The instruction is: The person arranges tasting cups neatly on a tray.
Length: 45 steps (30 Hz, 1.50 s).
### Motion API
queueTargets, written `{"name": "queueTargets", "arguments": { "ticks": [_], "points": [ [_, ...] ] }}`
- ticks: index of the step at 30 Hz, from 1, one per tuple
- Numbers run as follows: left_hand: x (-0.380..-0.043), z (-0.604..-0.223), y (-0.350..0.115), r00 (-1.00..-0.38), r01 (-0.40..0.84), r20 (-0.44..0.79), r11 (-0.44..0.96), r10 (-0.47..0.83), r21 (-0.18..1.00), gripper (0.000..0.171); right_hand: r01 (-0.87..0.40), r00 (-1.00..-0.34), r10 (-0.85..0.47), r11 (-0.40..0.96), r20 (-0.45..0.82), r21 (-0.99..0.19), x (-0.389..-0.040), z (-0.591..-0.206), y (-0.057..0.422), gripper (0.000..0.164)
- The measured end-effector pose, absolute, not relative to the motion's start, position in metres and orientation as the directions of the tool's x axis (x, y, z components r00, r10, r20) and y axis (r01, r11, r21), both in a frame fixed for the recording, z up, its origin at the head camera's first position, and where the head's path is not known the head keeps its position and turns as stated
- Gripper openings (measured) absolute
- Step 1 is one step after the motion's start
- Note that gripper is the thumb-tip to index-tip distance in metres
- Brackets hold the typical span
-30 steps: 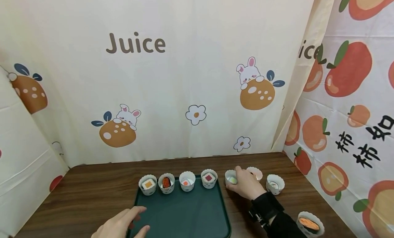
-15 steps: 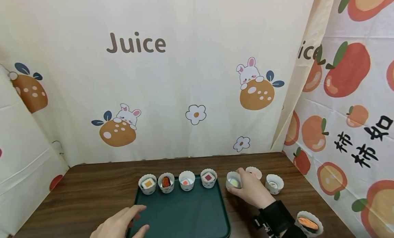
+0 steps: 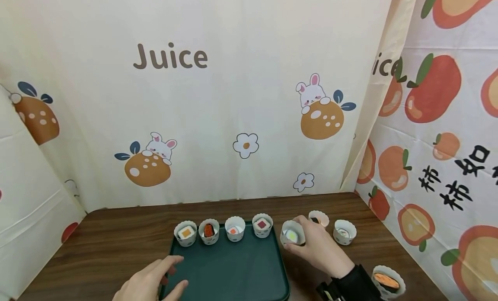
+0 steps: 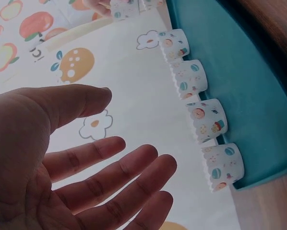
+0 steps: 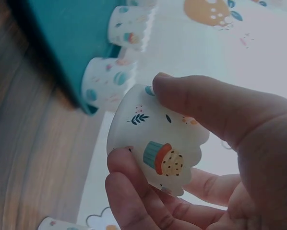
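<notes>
My right hand [image 3: 319, 251] grips a white scalloped paper baking cup [image 3: 287, 238], thumb on one wall and fingers on the other. Inside the cup sits a small white piece with a yellow-green centre [image 3: 291, 236]. A cupcake print [image 5: 163, 158] shows on its wall in the right wrist view. The cup is just right of the dark green tray [image 3: 233, 270]. Over the tray's left edge, my left hand [image 3: 149, 279] hangs with its fingers spread and holds nothing. Several similar cups stand in a row along the tray's far edge, among them one with a dark red centre [image 3: 261, 226].
Behind the right hand is a pinkish cup [image 3: 320, 216]. Another cup [image 3: 344, 232] stands to its right, and one with an orange-topped sushi piece [image 3: 387, 281] is nearer the front. Printed cloth [image 3: 218, 110] hangs behind the wooden table [image 3: 97, 253].
My right hand has gripped the cup and drawn it slightly left and toward the front, its opening now tipped more toward the head camera. The left hand stays nearly still.
</notes>
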<state>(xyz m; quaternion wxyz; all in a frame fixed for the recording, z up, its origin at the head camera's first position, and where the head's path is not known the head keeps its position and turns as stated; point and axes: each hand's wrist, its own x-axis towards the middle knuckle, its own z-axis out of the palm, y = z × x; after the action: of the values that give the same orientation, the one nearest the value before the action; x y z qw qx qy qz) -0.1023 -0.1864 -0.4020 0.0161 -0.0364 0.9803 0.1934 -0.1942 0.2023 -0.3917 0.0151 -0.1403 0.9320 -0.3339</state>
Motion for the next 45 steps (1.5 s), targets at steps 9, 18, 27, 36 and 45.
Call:
{"name": "queueTargets", "arguments": {
  "ticks": [9,18,27,36,45],
  "points": [
    [-0.102,-0.393,-0.18,-0.998,-0.039,0.027,0.927,-0.052,0.373,0.056,-0.291,-0.947,-0.311,0.707,0.085,-0.645,-0.181,-0.381,0.198,0.054],
    [-0.103,-0.377,-0.165,-0.997,0.012,0.072,0.914,-0.019,0.406,0.058,-0.369,-0.918,-0.372,0.677,0.136,-0.637,-0.172,-0.375,0.196,0.053],
    [-0.107,-0.359,-0.143,-0.993,0.098,0.105,0.886,0.056,0.454,0.061,-0.361,-0.918,-0.375,0.653,0.131,-0.665,-0.17,-0.37,0.194,0.053],
    [-0.108,-0.351,-0.123,-0.966,0.229,0.219,0.858,0.141,0.46,0.056,-0.384,-0.909,-0.386,0.627,0.158,-0.677,-0.165,-0.365,0.19,0.056],
    [-0.109,-0.34,-0.105,-0.929,0.312,0.337,0.806,0.149,0.503,0.05,-0.363,-0.922,-0.349,0.622,0.169,-0.693,-0.163,-0.362,0.188,0.057]
  ]
}}
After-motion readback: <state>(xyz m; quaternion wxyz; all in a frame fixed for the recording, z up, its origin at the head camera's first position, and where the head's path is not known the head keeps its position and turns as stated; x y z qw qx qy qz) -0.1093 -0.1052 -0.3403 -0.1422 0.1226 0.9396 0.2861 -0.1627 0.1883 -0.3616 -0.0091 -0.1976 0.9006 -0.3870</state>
